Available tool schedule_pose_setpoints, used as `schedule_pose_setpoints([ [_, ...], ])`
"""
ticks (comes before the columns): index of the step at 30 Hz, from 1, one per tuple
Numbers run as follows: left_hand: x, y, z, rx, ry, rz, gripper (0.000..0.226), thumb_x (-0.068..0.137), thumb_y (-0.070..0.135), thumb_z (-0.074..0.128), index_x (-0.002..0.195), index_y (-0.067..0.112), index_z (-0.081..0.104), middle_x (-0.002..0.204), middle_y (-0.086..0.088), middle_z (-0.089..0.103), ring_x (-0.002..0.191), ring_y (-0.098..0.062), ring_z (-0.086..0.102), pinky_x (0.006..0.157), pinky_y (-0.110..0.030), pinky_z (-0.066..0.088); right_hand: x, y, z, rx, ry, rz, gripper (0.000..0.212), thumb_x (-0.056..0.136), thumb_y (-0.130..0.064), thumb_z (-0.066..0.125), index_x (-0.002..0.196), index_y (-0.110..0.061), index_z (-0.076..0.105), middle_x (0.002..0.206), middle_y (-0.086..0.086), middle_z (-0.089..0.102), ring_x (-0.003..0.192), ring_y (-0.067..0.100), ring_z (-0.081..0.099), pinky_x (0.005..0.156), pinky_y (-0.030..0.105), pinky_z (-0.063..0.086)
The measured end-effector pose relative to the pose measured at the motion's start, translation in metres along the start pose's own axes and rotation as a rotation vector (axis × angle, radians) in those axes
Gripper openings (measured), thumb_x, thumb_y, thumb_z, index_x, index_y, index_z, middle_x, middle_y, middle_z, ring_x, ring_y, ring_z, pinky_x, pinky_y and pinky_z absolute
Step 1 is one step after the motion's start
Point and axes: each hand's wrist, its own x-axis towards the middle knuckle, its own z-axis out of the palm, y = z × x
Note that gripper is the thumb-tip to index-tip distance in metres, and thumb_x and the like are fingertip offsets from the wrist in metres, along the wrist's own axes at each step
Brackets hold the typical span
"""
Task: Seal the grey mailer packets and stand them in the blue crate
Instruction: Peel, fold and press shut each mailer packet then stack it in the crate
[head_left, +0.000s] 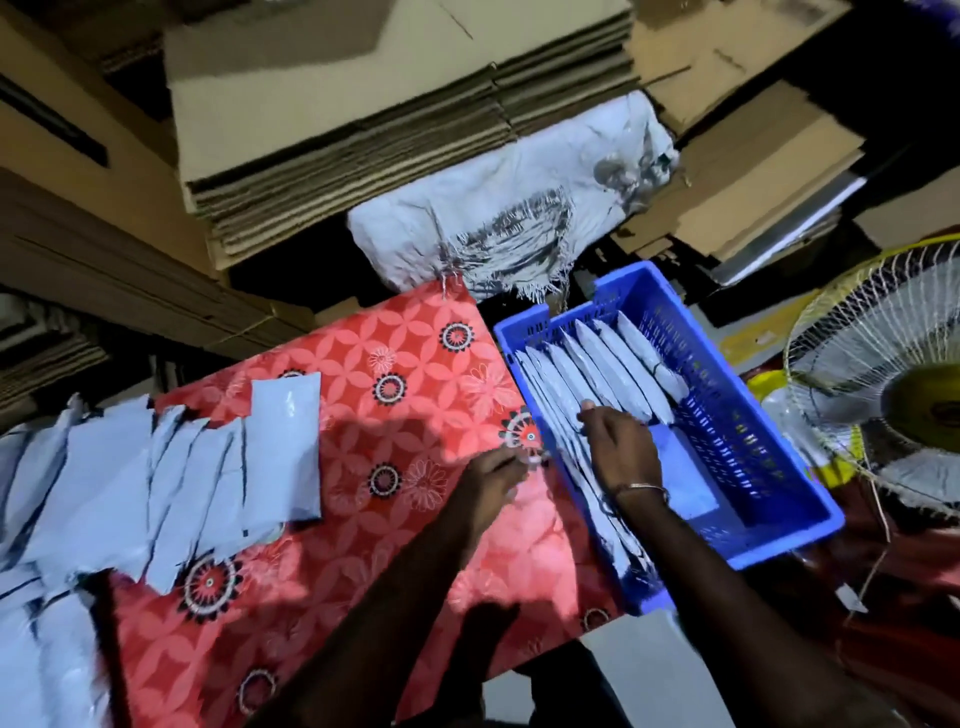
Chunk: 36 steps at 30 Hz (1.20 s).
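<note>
Several grey mailer packets (597, 374) are stood on edge in a leaning row along the nine o'clock wall of the blue crate (748, 415), which is set just off the three o'clock edge of the desk (363, 415) with its red patterned cover. The right hand (621, 449) is laid over the near end of that row, its fingers (589, 410) curled down onto the packet tops; whether one packet is pinched cannot be told. The left hand (493, 475) is held at the desk's three o'clock edge beside the crate wall, its fingers blurred, so their state cannot be told either. More packets (171, 478) are fanned out flat at nine o'clock, judged not yet sealed. Because the row is slanted with open crate floor beyond it, a domino collapse toward three o'clock could be caused by an early release or a careless nudge.
</note>
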Motion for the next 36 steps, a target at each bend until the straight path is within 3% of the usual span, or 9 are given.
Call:
schedule_pose_setpoints([
  [4,-0.041,0.004,-0.054,-0.067,0.088,0.008,0.022,0.084,0.023,0.072,0.104,0.015,0.068,0.11,-0.009,0.069,0.109,-0.021,0.064,0.094,-0.028,0.047,-0.024,-0.044,0.024,0.037,-0.076,-0.14,0.066,0.094,-0.066,0.032,0.081,-0.01,0.066,0.075,0.006,0.068,0.077,0.028,0.064,0.071,0.046,0.051],
  [8,-0.073,0.003,-0.104,-0.16,0.184,0.029,0.032,0.068,0.032,0.063,0.096,0.018,0.063,0.096,-0.003,0.07,0.09,-0.015,0.065,0.079,-0.022,0.046,-0.052,-0.086,0.06,0.085,-0.189,-0.253,0.058,0.093,-0.065,0.038,0.08,-0.018,0.07,0.073,-0.001,0.07,0.073,0.019,0.066,0.073,0.045,0.053],
  [12,-0.102,-0.013,-0.152,-0.239,0.267,0.083,0.015,0.083,0.017,0.071,0.093,0.017,0.061,0.081,0.001,0.072,0.066,-0.004,0.069,0.062,-0.013,0.049,-0.075,-0.123,0.1,0.085,-0.315,-0.352,0.053,0.094,-0.064,0.043,0.078,-0.021,0.069,0.07,-0.003,0.069,0.071,0.015,0.067,0.072,0.045,0.053],
  [14,-0.116,-0.024,-0.175,-0.257,0.317,0.079,0.01,0.099,0.008,0.062,0.095,0.016,0.062,0.092,-0.005,0.071,0.072,-0.006,0.069,0.063,-0.011,0.051,-0.086,-0.137,0.119,0.09,-0.359,-0.398,0.051,0.094,-0.062,0.045,0.079,-0.019,0.067,0.07,-0.001,0.067,0.071,0.016,0.066,0.071,0.046,0.053],
  [19,-0.144,-0.048,-0.225,-0.306,0.382,0.107,0.002,0.098,0.016,0.064,0.096,0.017,0.062,0.093,-0.002,0.071,0.079,-0.009,0.067,0.067,-0.013,0.051,-0.12,-0.168,0.167,0.092,-0.52,-0.514,0.039,0.094,-0.052,0.05,0.083,-0.018,0.067,0.074,-0.003,0.069,0.073,0.017,0.066,0.072,0.047,0.053],
  [24,-0.169,-0.071,-0.267,-0.318,0.461,0.119,0.008,0.104,0.012,0.056,0.099,0.016,0.061,0.085,0.003,0.073,0.078,-0.01,0.066,0.064,-0.015,0.045,-0.154,-0.187,0.209,0.049,-0.645,-0.566,0.02,0.091,-0.046,0.055,0.078,-0.037,0.067,0.073,-0.022,0.067,0.071,-0.002,0.062,0.071,0.033,0.051],
  [29,-0.203,-0.104,-0.316,-0.377,0.603,0.157,0.007,0.098,0.009,0.064,0.097,0.015,0.064,0.087,-0.007,0.071,0.067,-0.008,0.062,0.056,-0.016,0.041,-0.19,-0.203,0.268,-0.039,-0.778,-0.661,0.031,0.093,-0.03,0.059,0.073,-0.054,0.06,0.066,-0.023,0.059,0.068,-0.005,0.053,0.068,0.027,0.044],
  [33,-0.236,-0.139,-0.351,-0.236,0.796,0.146,0.039,0.071,0.05,0.07,0.099,0.023,0.075,0.074,0.008,0.069,0.074,-0.017,0.059,0.063,-0.03,0.045,-0.22,-0.215,0.313,-0.073,-0.915,-0.665,0.015,0.091,-0.022,0.064,0.095,-0.027,0.078,0.093,-0.007,0.076,0.087,0.004,0.066,0.076,0.027,0.048],
  [36,-0.258,-0.163,-0.372,0.041,1.039,0.138,0.016,0.086,0.03,0.07,0.101,0.027,0.076,0.097,0.003,0.072,0.093,-0.019,0.067,0.081,-0.03,0.05,-0.246,-0.228,0.345,-0.069,-1.015,-0.677,0.02,0.088,-0.028,0.063,0.092,-0.015,0.077,0.09,0.0,0.075,0.084,0.012,0.066,0.079,0.032,0.051],
])
